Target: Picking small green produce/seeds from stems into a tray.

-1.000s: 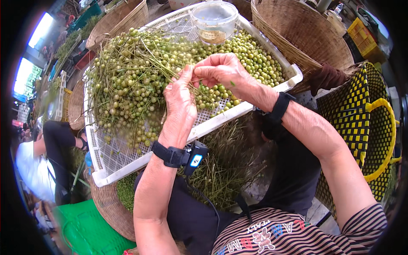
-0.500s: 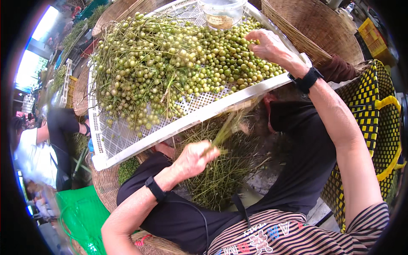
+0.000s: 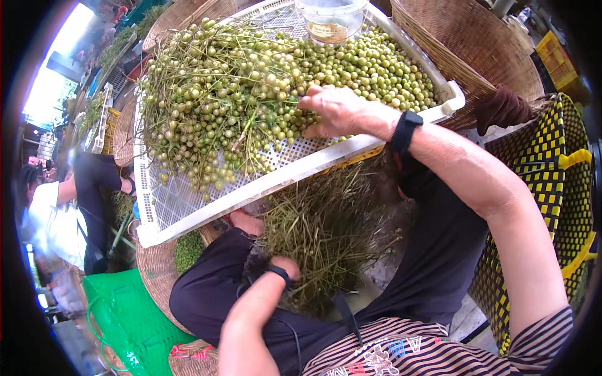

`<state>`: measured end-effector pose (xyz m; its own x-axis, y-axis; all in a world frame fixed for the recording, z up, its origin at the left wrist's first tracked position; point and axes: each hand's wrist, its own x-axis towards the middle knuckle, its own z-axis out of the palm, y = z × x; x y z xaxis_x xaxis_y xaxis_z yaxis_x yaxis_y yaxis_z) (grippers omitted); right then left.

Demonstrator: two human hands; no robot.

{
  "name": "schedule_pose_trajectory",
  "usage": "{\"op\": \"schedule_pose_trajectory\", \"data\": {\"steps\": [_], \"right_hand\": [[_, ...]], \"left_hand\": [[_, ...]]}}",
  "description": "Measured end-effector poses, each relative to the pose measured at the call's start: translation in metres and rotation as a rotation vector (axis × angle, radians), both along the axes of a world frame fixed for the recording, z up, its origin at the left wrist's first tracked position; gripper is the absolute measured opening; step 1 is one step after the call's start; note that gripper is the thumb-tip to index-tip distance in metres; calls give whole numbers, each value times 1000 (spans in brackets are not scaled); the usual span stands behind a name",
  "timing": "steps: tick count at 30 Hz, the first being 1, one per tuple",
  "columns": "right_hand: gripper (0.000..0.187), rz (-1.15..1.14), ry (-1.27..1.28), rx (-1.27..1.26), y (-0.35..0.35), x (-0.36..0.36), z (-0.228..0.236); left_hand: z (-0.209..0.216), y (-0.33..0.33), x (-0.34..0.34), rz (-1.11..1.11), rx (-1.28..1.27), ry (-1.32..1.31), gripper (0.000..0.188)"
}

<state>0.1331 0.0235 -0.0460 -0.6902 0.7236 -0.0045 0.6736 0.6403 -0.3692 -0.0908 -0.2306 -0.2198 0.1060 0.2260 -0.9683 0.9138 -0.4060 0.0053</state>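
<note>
While the fingers [image 3: 311, 102] of the right hand [image 3: 343, 113] stand partly open over the white tray's [image 3: 188, 227] near edge, thumb apart, any grip beneath them cannot be determined. Stemmed green fruits [image 3: 207, 94] cover the tray's left portion; loose fruits [image 3: 392, 69] lie toward its right edge. A clear tub [image 3: 332, 28] stands at the far edge. Below the near edge, the left hand [image 3: 287, 267] meets a stem pile [image 3: 326, 232], finger state hidden.

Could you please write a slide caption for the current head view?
Right hand at green fruit on a white tray, left hand beside a heap of stems.
</note>
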Motion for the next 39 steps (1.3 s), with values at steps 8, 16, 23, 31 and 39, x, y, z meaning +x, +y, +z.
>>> {"op": "schedule_pose_trajectory", "data": {"steps": [8,16,23,31,39], "right_hand": [[42,-50,43,71,11,27,-13],[12,-202,-7,125,11,25,7],[26,-23,58,226,12,-2,-19],[5,-216,32,106,35,6,-37],[30,-303,754,-633,22,30,7]], "left_hand": [[44,37,-18,120,-137,111,54],[112,57,3,-29,-1,115,73],[181,68,33,152,424,-454,48],[217,142,39,668,519,-1176,31],[204,183,63,1397,544,-1427,33]]}}
